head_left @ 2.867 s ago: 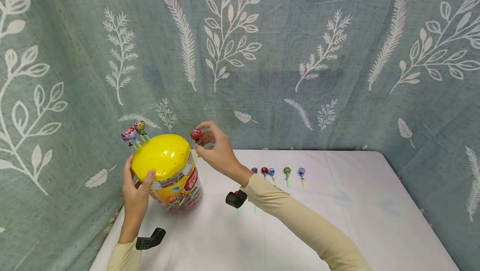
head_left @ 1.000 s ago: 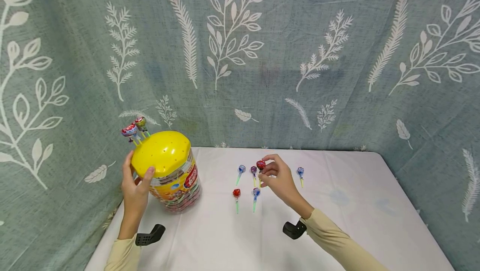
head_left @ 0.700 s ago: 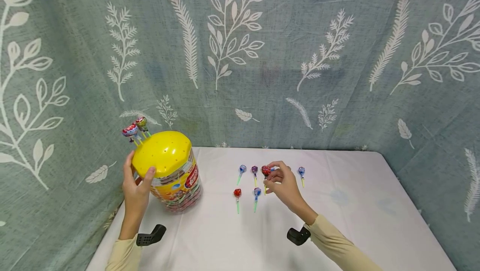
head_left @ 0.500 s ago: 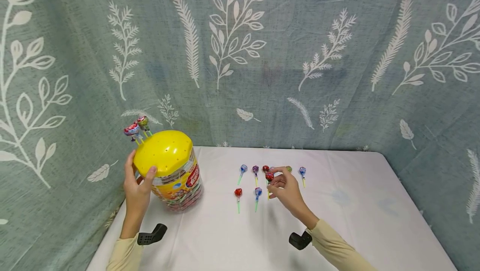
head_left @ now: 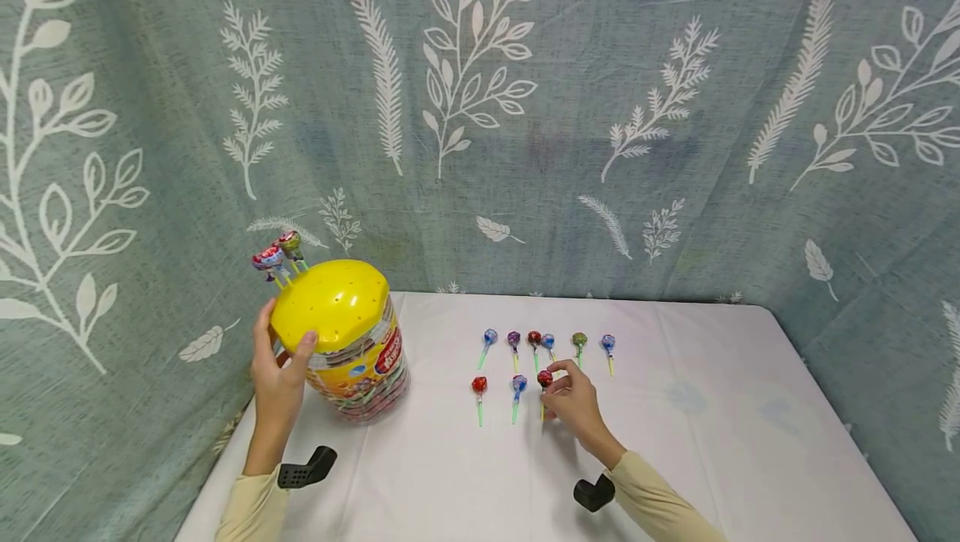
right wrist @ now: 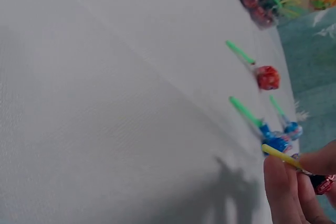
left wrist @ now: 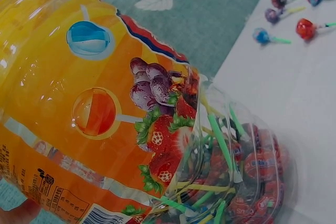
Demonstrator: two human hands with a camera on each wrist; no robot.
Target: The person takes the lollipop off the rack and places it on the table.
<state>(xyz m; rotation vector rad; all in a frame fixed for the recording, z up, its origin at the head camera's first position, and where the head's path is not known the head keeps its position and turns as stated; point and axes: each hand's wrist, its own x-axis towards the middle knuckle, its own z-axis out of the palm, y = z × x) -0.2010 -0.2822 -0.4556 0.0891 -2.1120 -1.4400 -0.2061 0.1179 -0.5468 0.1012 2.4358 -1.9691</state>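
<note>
My left hand grips a big clear candy jar just under its yellow lid, and the jar leans to the left. Lollipops stand upright in holes at the lid's far left edge. Between right thumb and fingers, my right hand pinches a dark red lollipop with a yellow stick, low at the table. Just left of it lie a blue lollipop and a red lollipop, both with green sticks. The jar's lower part holds many lollipops, seen in the left wrist view.
Behind, a row of several lollipops lies on the white tablecloth, from a blue one to another blue one at the right. A patterned teal curtain hangs at the back and sides.
My right hand has carried the dark red lollipop from beside the jar's lid rightward and down to the front row. The left hand keeps its hold on the jar.
</note>
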